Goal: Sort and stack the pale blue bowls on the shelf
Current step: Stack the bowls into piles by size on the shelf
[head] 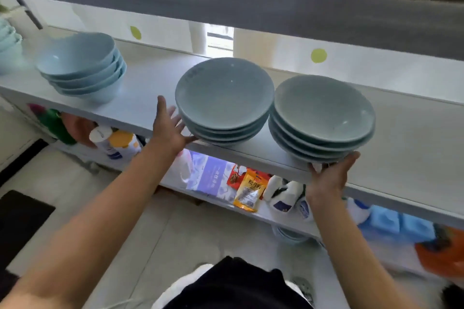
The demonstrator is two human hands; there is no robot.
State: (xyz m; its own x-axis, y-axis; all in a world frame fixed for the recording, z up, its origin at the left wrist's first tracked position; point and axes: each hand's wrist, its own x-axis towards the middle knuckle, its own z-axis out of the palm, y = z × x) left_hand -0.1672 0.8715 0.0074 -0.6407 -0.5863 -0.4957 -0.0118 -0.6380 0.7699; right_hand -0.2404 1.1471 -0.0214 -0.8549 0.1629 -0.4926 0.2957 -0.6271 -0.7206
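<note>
- The shelf (155, 88) carries three piles of pale blue bowls: a deep pile (81, 68) at the far left, a wide shallow middle pile (224, 100), and another shallow right pile (322, 118) touching it.
- The right pile sits at the near lip of the shelf, its bottom bowl overhanging the edge.
- The left hand (169, 128) is spread wide open, fingers fanned, palm against the left flank of the middle pile; it braces the pile and grips nothing.
- The right hand (331, 173) reaches up from below the near edge, thumb and fingertips pressed on the rim of the lowest bowl of the right pile. How far the fingers curl underneath cannot be told.
- The step looks like squaring the two shallow piles and seating them properly on the shelf.
- To do it well: push from the bottom bowl, not the top, so the pile travels as one.
- Slide the right pile away from the edge before letting go; glazed bowls slip easily.
- Keep the left palm flat, so the middle pile is not knocked sideways.
</note>
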